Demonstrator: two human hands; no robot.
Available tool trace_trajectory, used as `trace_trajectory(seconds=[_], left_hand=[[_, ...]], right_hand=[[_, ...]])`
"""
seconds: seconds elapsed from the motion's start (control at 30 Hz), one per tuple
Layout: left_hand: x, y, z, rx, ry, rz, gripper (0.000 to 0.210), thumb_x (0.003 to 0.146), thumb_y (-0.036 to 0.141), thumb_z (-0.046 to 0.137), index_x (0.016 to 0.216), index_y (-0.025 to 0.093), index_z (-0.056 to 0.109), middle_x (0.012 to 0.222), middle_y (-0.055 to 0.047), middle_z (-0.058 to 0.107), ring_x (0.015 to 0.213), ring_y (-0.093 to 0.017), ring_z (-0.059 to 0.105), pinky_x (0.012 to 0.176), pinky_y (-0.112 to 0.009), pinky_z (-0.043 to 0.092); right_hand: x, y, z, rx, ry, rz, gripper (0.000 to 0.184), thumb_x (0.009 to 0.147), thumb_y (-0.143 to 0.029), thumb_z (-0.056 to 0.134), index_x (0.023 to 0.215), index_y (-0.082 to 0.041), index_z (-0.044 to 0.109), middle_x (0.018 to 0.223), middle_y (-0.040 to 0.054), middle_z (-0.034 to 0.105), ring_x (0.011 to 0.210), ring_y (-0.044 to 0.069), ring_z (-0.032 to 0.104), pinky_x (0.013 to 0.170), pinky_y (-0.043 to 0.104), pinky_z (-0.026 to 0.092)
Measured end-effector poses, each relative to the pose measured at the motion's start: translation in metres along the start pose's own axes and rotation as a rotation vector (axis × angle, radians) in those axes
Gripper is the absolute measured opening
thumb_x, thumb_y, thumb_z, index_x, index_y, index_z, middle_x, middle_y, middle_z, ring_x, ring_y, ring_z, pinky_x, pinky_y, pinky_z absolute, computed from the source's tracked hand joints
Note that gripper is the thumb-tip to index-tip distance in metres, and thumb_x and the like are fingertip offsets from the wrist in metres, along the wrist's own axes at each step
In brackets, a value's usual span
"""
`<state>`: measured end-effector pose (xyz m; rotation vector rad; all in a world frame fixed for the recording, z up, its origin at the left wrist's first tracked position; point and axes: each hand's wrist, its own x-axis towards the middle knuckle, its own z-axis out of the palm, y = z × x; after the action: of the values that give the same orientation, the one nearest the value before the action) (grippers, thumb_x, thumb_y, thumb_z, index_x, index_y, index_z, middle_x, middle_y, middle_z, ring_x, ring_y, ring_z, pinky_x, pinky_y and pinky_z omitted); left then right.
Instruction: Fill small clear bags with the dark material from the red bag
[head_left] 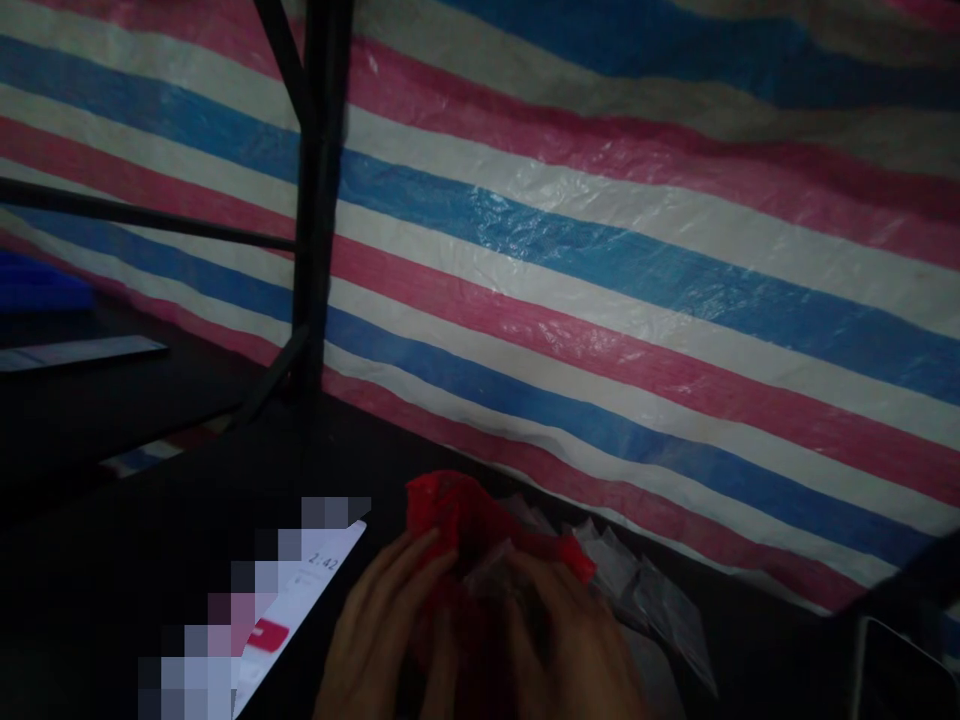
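Observation:
A crumpled red plastic bag (pixel 442 496) lies low in the middle of the head view, between my two hands. My left hand (pixel 386 625) is closed on the bag's left side, its fingers curved over the plastic. On the other side, my right hand (pixel 574 630) bends its fingers down onto the bag. A small clear plastic piece (pixel 487 568) shows at the right fingertips. What lies deeper in the bag is dark and hidden by my hands. Several clear plastic packets (pixel 606 562) lie just beyond my right hand.
A lit phone-like screen (pixel 300 600), partly pixelated, is left of my left hand. The dark tabletop (pixel 352 440) meets a striped plastic sheet (pixel 600 300) behind a black metal post (pixel 319 220). At far left are a flat pale device (pixel 82 352) and a blue object (pixel 41 285).

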<state>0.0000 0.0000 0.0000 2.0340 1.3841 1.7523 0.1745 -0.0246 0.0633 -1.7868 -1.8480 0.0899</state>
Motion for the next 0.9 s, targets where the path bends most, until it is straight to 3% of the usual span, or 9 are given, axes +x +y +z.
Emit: trace_trajectory(seconds=[0.07,0.13,0.27,0.4,0.57,0.9], left_hand=[[-0.003,-0.012,-0.001,0.246,-0.072,0.191,0.043,0.091,0.023,0.062,0.131,0.036,0.066,0.135,0.0,0.077,0.128,-0.037,0.066,0.091,-0.054,0.057],[-0.004,-0.02,-0.003,0.417,-0.12,0.291,0.038,0.085,0.02,0.063,0.119,0.035,0.071,0.126,0.001,0.081,0.122,-0.041,0.063,0.086,-0.054,0.052],[-0.003,-0.023,-0.005,0.51,-0.15,0.395,0.028,0.083,0.015,0.061,0.102,0.031,0.073,0.116,0.0,0.082,0.119,-0.038,0.057,0.087,-0.049,0.045],[0.0,-0.022,-0.002,0.483,-0.144,0.418,0.023,0.083,0.014,0.061,0.098,0.028,0.071,0.117,-0.004,0.079,0.123,-0.039,0.05,0.092,-0.049,0.042],[0.002,-0.024,0.0,0.426,-0.132,0.402,0.023,0.082,0.012,0.061,0.098,0.027,0.07,0.12,-0.009,0.075,0.126,-0.039,0.047,0.093,-0.05,0.045],[0.003,-0.015,-0.002,0.367,-0.13,0.37,0.026,0.081,0.009,0.061,0.099,0.025,0.068,0.124,-0.012,0.068,0.123,-0.038,0.048,0.092,-0.052,0.05]], right_hand=[[0.001,-0.004,0.002,-0.136,-0.047,0.042,0.037,0.096,-0.02,0.058,0.125,-0.027,0.079,0.123,0.0115,0.081,0.107,0.035,0.078,0.094,0.045,0.059],[0.001,-0.011,0.007,-0.231,-0.076,0.115,0.041,0.097,-0.014,0.054,0.126,-0.026,0.079,0.127,0.0119,0.08,0.113,0.035,0.076,0.098,0.047,0.056],[0.001,-0.02,0.016,-0.285,-0.134,0.196,0.043,0.099,-0.011,0.051,0.13,-0.026,0.078,0.132,0.0112,0.078,0.122,0.034,0.073,0.101,0.045,0.054],[0.003,-0.017,0.02,-0.233,-0.055,0.226,0.046,0.098,-0.014,0.056,0.141,-0.023,0.071,0.135,0.0121,0.077,0.122,0.035,0.073,0.103,0.048,0.053],[0.005,-0.01,0.02,-0.12,0.005,0.248,0.059,0.088,-0.013,0.067,0.145,-0.028,0.067,0.136,0.0085,0.077,0.118,0.036,0.075,0.101,0.051,0.055],[0.005,-0.007,0.012,0.007,0.051,0.228,0.061,0.077,-0.008,0.074,0.133,-0.032,0.075,0.124,0.0069,0.081,0.116,0.039,0.074,0.102,0.058,0.05]])
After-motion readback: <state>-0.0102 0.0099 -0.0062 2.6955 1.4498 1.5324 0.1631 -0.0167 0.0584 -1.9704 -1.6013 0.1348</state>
